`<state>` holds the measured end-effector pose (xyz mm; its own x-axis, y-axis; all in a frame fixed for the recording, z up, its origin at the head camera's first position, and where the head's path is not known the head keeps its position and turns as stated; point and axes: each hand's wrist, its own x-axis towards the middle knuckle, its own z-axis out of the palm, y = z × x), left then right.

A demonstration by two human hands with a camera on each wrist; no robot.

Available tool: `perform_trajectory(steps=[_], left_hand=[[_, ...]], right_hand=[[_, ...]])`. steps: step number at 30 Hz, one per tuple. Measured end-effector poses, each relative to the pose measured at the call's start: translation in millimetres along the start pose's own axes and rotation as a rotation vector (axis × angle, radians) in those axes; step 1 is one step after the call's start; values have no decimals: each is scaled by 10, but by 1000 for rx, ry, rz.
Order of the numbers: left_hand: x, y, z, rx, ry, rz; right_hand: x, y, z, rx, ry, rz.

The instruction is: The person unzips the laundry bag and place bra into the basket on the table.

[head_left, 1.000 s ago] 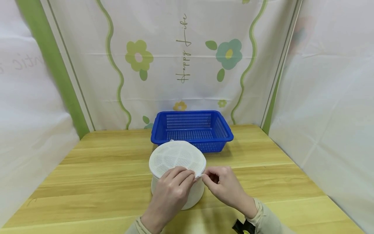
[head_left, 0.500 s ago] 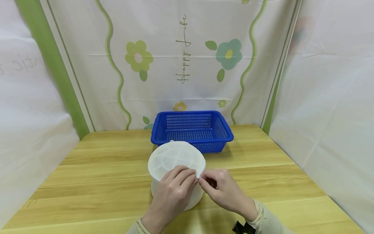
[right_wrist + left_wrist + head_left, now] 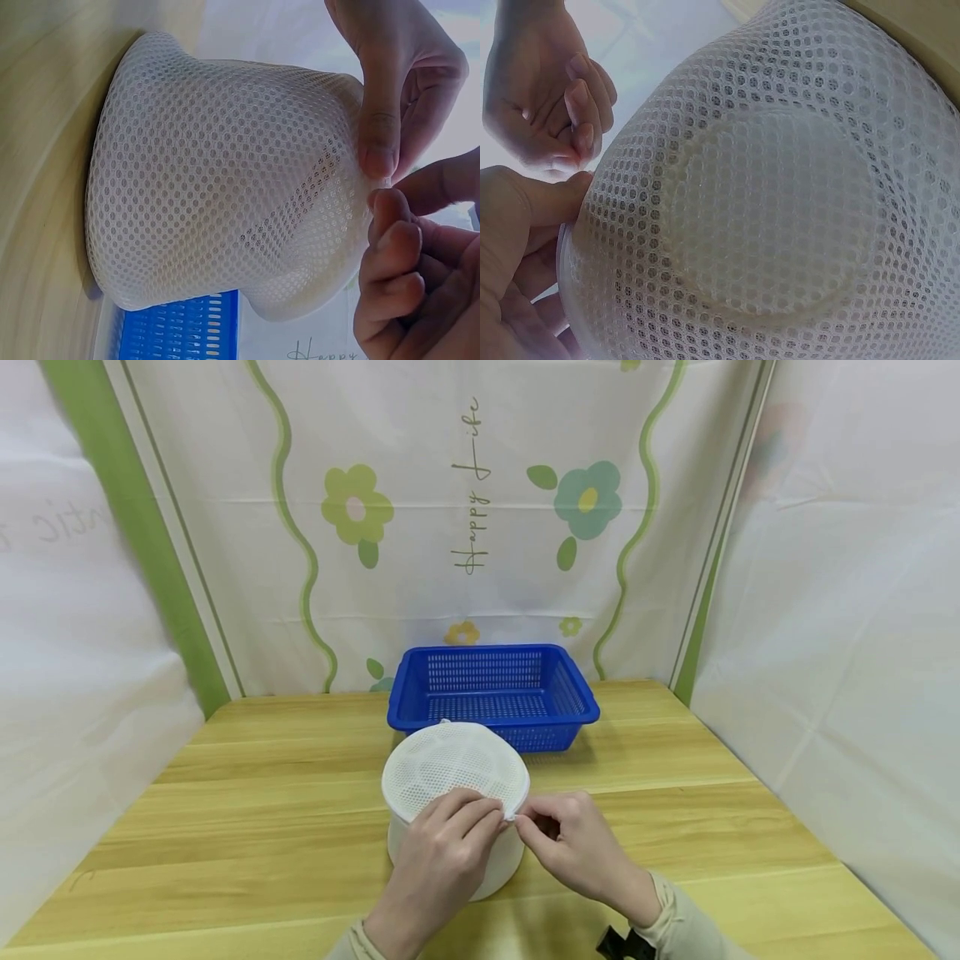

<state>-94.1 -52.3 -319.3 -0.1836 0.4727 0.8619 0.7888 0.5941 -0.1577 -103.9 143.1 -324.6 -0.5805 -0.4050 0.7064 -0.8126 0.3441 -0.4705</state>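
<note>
A white mesh laundry bag (image 3: pixel 457 764), shaped like a drum, stands upright on the table in the head view. My left hand (image 3: pixel 450 847) holds the near right part of its top rim, thumb on the side wall and fingers over the edge. Close beside it, my right hand (image 3: pixel 573 843) pinches a small white zipper pull (image 3: pixel 511 817) at the rim between thumb and forefinger. In the right wrist view, the fingertips of both hands almost meet at the rim. Through the mesh in the left wrist view, a pale round shape (image 3: pixel 772 214) shows; its kind is unclear.
A blue plastic basket (image 3: pixel 492 724) with slotted walls stands just behind the bag. The wooden table (image 3: pixel 247 827) reaches back to a white curtain (image 3: pixel 465 593) with printed flowers, and white sheets hang on both sides.
My right fingers with the zipper pull have shifted slightly toward me along the rim. The bag swayed a little left and came back. My left hand keeps its hold.
</note>
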Motion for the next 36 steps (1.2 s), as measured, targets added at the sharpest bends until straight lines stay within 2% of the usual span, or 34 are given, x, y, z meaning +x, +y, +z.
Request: perform_trajectory(steps=[12, 17, 24, 36], left_hand=[[2, 3, -6, 11, -15, -9], [-2, 4, -4, 7, -15, -11], [2, 13, 9, 7, -14, -7], [-4, 7, 4, 35, -30, 1]], right_hand=[[14, -16, -20, -31, 37, 44], [13, -20, -27, -20, 19, 45], [12, -35, -16, 24, -46, -44], [12, -13, 4, -1, -9, -78]])
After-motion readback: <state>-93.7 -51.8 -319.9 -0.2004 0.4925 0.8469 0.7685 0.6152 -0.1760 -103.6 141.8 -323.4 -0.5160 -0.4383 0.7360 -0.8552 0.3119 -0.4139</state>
